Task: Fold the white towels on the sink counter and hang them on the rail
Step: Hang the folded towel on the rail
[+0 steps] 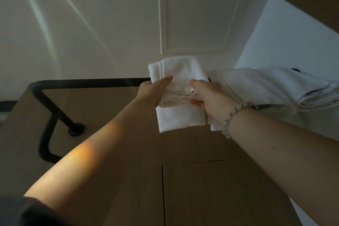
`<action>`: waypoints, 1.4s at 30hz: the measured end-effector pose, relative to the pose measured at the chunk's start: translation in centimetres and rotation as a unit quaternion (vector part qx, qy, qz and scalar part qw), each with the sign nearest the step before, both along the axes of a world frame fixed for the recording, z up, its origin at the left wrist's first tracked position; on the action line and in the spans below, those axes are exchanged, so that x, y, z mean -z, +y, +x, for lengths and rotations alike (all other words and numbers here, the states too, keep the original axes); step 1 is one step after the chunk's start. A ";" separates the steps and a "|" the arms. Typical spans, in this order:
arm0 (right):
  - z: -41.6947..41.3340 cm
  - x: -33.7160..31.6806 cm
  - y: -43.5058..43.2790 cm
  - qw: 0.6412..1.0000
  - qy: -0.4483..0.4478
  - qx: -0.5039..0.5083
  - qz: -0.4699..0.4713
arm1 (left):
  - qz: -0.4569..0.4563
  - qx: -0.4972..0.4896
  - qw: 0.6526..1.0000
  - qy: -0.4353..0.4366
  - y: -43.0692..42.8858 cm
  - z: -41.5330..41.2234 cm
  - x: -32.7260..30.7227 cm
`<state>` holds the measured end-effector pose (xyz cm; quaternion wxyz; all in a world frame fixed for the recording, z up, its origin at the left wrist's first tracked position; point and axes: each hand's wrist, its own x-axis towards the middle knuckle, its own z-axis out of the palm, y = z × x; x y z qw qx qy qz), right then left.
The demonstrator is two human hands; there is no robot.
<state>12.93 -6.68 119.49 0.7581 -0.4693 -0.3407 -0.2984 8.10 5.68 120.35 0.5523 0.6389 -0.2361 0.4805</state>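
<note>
Pale wall [91, 24] with a recessed white panel fills the far half of my feed, and a wood-grain cabinet front [183, 170] fills the near half. Across their join runs a black rail [91, 81], bending down at the left to a round foot. On the right a larger white towel [275, 86] lies draped over the rail in several layers, so I judge that one hung. Just left of it, the folded white towel [179, 71] straddles the rail, one flap up behind and one hanging down in front.

Both hands are on it at rail height, I think to square it and even the two flaps. The left hand [152, 91] wraps the towel's left edge, fingers curled over the front. The right hand [209, 95] pinches the stacked folds at the right edge, thumb beneath, fingers above. A pale bead bracelet [231, 115] circles that wrist. I cannot see the sink counter.
</note>
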 end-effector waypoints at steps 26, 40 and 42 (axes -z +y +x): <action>2.1 4.1 -0.8 0.992 -0.018 -0.089 -0.086 | 0.129 0.108 0.983 0.076 4.1 3.2 3.9; 3.8 3.5 -0.8 0.996 -0.008 -0.062 -0.065 | 0.097 0.048 0.988 0.111 1.6 1.9 1.0; 4.0 3.7 -1.4 0.996 0.005 -0.060 -0.060 | 0.089 0.045 0.990 0.101 0.6 2.2 1.2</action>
